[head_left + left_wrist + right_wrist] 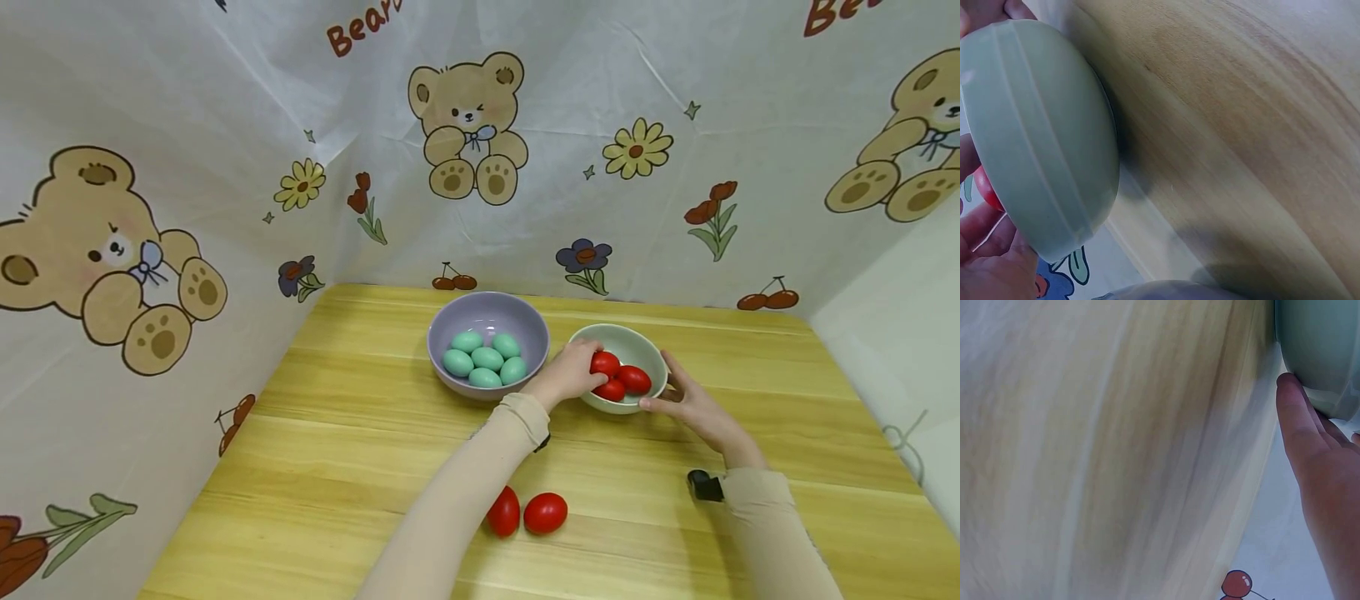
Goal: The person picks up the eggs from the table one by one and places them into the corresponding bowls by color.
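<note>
My left hand (567, 372) reaches over the left rim of a pale green bowl (628, 340), its fingers and thumb around a red egg (604, 363) inside. Two more red eggs lie in that bowl, one of them a red egg (635, 380) at the right. From the right side my right hand (699, 411) grips the bowl, thumb at the front and fingers along the outer wall. In the left wrist view a bit of the red egg (986, 189) shows between the fingers, beside the green bowl's outside. Against this bowl's wall in the right wrist view are the fingers (1297, 419).
Left of the green bowl stands a larger purple bowl (487, 308) with several mint-green eggs (487, 359). Nearer the front of the wooden table (337, 467) lie a red egg (546, 512) and another, partly behind the left forearm. A bear-print cloth (555, 225) hangs behind.
</note>
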`<state>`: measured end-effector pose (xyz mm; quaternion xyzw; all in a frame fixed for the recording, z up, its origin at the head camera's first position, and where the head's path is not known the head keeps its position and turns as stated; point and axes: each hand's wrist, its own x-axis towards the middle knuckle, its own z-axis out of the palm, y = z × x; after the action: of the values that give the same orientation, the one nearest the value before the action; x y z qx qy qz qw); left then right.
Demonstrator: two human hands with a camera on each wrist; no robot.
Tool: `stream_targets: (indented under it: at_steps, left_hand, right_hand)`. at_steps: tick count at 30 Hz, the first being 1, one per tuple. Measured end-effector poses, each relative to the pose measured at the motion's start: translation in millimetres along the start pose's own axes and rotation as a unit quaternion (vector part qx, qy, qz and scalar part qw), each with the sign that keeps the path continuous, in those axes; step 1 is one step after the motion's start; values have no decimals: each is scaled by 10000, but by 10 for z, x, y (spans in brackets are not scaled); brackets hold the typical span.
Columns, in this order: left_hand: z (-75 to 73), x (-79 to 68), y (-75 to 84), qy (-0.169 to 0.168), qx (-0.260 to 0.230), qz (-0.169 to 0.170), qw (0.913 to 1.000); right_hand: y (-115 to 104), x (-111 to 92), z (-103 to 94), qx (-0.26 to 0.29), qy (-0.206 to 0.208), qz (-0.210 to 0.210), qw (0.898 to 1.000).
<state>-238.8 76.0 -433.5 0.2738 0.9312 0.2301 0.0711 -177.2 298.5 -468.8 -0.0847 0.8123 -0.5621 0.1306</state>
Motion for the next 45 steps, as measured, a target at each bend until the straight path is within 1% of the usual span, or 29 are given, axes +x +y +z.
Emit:
stream_targets:
  at_steps: [5,9,16,22,28,32,36,42,45]
  left_hand:
    - [-16,-3,18,-55,139,52,9999]
    - [-27,-5,33,-169,293,54,9994]
    - [-36,-9,45,-211,278,112,9993]
    - [-26,-8,23,-168,-5,179,9997]
    - [-34,-16,20,-127,-140,317,9993]
    - [-29,-20,11,-131,-293,332,9989]
    - [-26,-28,-21,-115,-582,382,9975]
    - [-54,-73,-65,-107,-1150,498,9921]
    - [-68,-98,-78,-127,-1319,535,9897]
  right_hand:
    - [-6,-8,-1,45,-17,-24,10000]
    - [-9,-10,2,62,-16,-19,10000]
    - [3,-6,2,48,-23,-75,10000]
    - [9,-1,-2,35,-49,-100,9999]
    - [2,-7,-9,7,-55,-64,10000]
    - [-12,-10,-5,12,-60,-58,10000]
    - [-18,-10,-2,-8,-47,-50,10000]
    - [-7,-5,-2,30,-51,-57,10000]
    - [1,-1,-2,51,-54,-77,9999]
